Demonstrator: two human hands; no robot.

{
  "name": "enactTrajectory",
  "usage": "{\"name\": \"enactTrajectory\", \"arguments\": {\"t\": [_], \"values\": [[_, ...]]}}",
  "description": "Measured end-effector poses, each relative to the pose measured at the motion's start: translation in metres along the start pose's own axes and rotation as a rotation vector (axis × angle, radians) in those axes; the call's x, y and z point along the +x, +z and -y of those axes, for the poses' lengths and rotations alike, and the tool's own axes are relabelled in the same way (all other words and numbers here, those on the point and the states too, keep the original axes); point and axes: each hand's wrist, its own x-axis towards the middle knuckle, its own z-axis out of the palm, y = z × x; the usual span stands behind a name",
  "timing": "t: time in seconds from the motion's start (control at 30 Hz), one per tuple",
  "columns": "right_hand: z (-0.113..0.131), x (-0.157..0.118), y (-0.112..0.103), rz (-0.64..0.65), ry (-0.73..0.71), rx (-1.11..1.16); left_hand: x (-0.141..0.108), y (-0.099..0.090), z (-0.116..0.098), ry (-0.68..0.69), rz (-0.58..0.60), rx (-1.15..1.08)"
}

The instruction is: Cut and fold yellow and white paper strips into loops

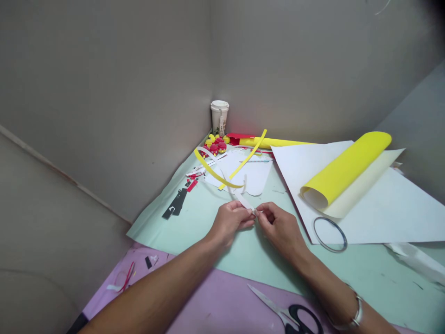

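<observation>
Both of my hands meet over the pale green sheet (194, 227), pinching a narrow white paper strip (244, 201). My left hand (229, 222) grips the strip near its close end, fingers closed. Fingertips of my right hand (278, 227) pinch the very end of it, right beside the left fingertips. From there the strip runs away from me, its far part thin and blurred. A curved yellow paper strip (212, 172) lies just beyond, and a straighter yellow strip (248, 160) slants behind it. What my fingertips do to the strip's end is too small to make out.
Scissors (278, 311) lie open on the purple surface (215, 306) in front. At right, a yellow paper roll (347, 171) and a ring of wire (330, 234) rest on white sheets (389, 218). A lidded cup (219, 117), small red and yellow balls (215, 144) and black scraps (176, 204) sit at left.
</observation>
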Motion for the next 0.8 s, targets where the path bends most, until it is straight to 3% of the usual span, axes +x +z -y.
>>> {"name": "enactTrajectory", "arguments": {"t": [0.8], "values": [[0.0043, 0.0022, -0.0040, 0.086, 0.101, 0.089, -0.0025, 0.0074, 0.0015, 0.014, -0.081, 0.019]]}}
